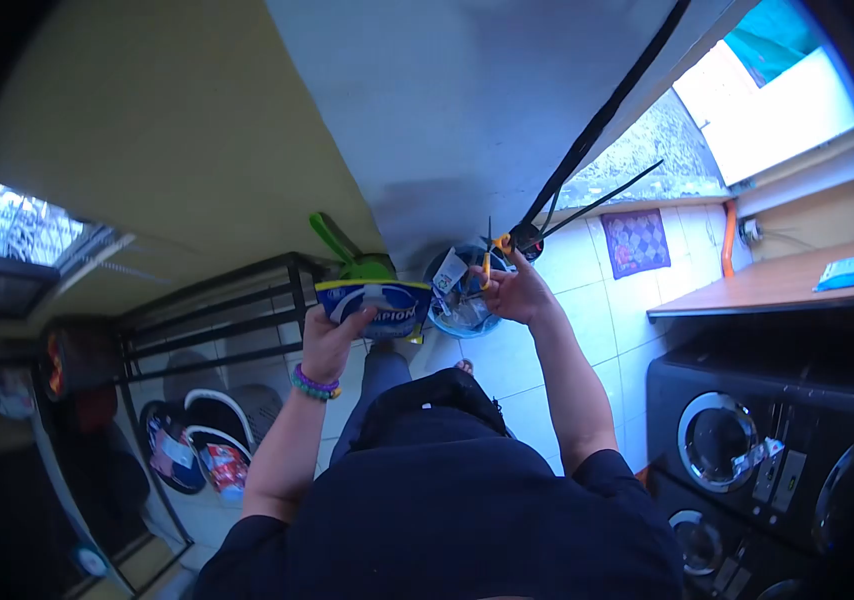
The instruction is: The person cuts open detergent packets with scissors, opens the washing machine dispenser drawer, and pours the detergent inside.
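My left hand (327,342) is closed on the side of a blue detergent pouch (387,306) with a yellow top edge; part of its white lettering reads "MPION". The thumb lies across the pouch's front. My right hand (521,292) holds a pair of scissors (488,262) with yellow-orange handles, fingers in the loops. Its blades point away from me and are spread a little. The scissors are to the right of the pouch, apart from it. Below both hands stands a bluish waste bin (485,326) filled with wrappers and scraps.
A green dustpan (369,268) leans beyond the pouch, beside a black metal rack (217,285). Baskets with packets (225,468) sit at left. Front-loading machines (717,440) line the right, below a wooden counter (777,280). A patterned mat (637,243) lies on the tiles.
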Demonstrator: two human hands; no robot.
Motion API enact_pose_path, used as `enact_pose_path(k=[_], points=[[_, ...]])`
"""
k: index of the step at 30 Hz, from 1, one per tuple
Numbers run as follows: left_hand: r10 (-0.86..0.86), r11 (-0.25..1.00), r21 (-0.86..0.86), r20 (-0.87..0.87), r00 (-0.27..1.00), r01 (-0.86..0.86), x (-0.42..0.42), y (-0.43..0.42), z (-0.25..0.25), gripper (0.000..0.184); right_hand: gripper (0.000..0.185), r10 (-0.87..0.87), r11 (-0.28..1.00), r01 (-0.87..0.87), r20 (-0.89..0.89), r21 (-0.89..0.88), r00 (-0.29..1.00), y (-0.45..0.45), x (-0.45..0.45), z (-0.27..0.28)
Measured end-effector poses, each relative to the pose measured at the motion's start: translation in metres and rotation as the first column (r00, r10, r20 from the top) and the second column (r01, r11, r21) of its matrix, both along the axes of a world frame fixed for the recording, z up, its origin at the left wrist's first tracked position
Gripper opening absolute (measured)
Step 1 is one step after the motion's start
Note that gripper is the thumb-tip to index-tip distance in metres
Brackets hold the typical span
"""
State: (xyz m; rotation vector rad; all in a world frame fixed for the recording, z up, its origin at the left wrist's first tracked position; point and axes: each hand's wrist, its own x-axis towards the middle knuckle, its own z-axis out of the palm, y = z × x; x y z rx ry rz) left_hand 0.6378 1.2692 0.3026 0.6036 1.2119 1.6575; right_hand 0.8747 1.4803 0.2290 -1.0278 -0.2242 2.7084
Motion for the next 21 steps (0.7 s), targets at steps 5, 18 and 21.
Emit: enact_pose_path(k=[5,18,21], points=[[0.053,0.976,-0.207,-0.046,0.998,-0.062,0.028,0.010,0.011,0.022,0.031,-0.029,0.918,-0.044,0.177,0.394,0.984,-0.027,0.045,0.059],[-0.346,0.916,-0.214,0.001,0.938,0.338,0.058,0.042,0.047,0.027,0.060,0.168,-0.111,-0.768,0.774,0.630,0.611,-0.059,0.094,0.152],[-0.351,0.911,-0.234,-0.010,0.936,0.340,0.062,0.045,0.050,0.027,0.058,0.109,-0.038,-0.769,0.768,0.638,0.631,-0.064,0.095,0.158]])
